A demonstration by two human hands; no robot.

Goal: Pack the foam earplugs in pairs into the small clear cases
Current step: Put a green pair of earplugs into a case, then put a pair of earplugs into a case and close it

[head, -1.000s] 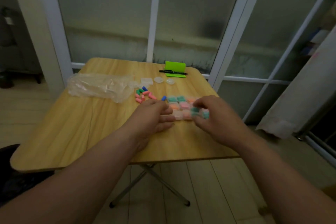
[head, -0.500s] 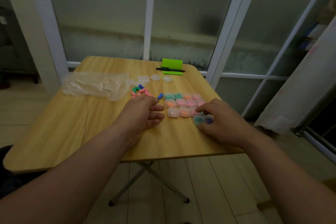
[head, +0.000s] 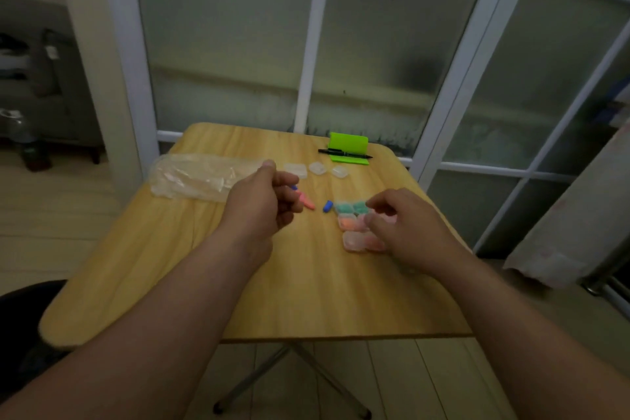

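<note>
On the wooden bench (head: pixel 238 283), toward 10 o'clock, lies a crumpled clear plastic bag (head: pixel 201 177). Just at its 3 o'clock end the left hand (head: pixel 262 204) is raised with the thumb up and the fingers curled in toward the palm; whether it is grasping anything cannot be told, since the palm is hidden. Beside its fingertips a blue earplug tip (head: pixel 294 187) peeks out, and at the hand's 3 o'clock a pink earplug (head: pixel 306 200) and a blue earplug (head: pixel 327 206) lie loose on the wood, near each other. Toward 12 o'clock from these sit three empty clear cases (head: pixel 317 168) in a row. Beyond them, at the bench's 1 o'clock edge, stands a green holder (head: pixel 348 146) with a black pen (head: pixel 344 155) lying across its front. At about 2 o'clock on the bench the filled cases (head: pixel 353 227) sit packed together in rows, green ones farthest, orange and pink ones nearer. The right hand (head: pixel 405 230) is over the 3 o'clock side of this block, covering part of it, relaxed with loosely bent fingers and nothing seen in its grasp.
</note>
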